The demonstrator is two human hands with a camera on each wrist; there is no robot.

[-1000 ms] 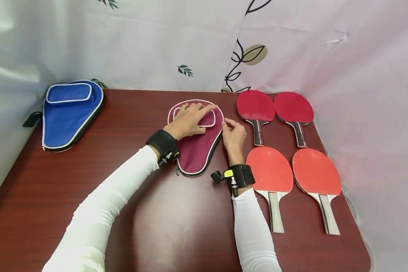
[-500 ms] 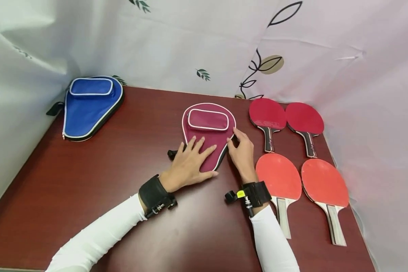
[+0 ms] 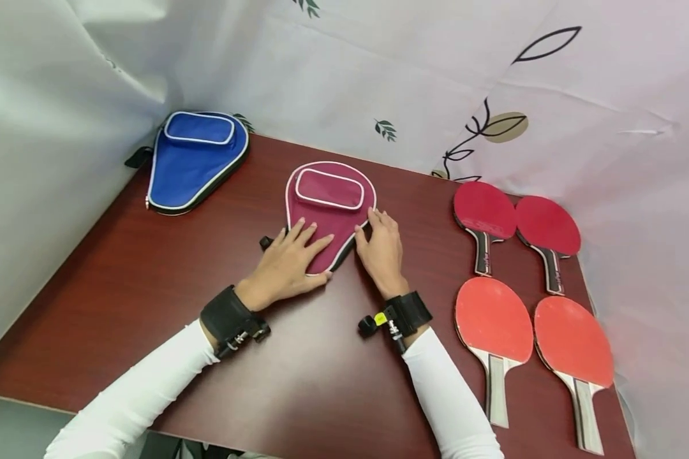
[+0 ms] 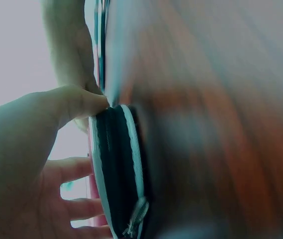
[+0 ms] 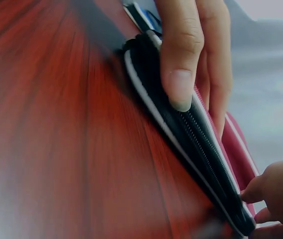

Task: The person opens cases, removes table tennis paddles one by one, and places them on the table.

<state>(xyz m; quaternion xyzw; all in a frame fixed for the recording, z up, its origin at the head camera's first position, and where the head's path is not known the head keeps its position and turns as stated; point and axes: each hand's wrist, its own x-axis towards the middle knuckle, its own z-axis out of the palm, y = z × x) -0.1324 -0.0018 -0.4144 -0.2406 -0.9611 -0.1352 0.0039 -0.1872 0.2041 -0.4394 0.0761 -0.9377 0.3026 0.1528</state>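
A maroon table tennis paddle case (image 3: pixel 321 229) with white piping and a raised pocket lies flat on the table, its narrow end toward me. Across that narrow end my left hand (image 3: pixel 281 261) rests with spread fingers, its thumb at the bottom corner. In the left wrist view the thumb (image 4: pixel 89 102) touches the zippered side (image 4: pixel 114 144); a metal zipper pull (image 4: pixel 139 211) hangs at the corner. My right hand (image 3: pixel 381 252) touches the right edge of the case with its thumb and fingertips. The right wrist view shows its fingers (image 5: pixel 263 216) against that edge.
A blue paddle case (image 3: pixel 195 166) lies at the back left by the curtain. On the right are two dark-handled red paddles (image 3: pixel 485 210) at the back and two orange-red, light-handled paddles (image 3: pixel 494 319) in front. White curtain (image 3: pixel 333 83) borders the back and sides.
My left hand has moved from the pocket down to the narrow end. The maroon case has shifted left on the table, with my right hand staying at its edge. The head view has turned.
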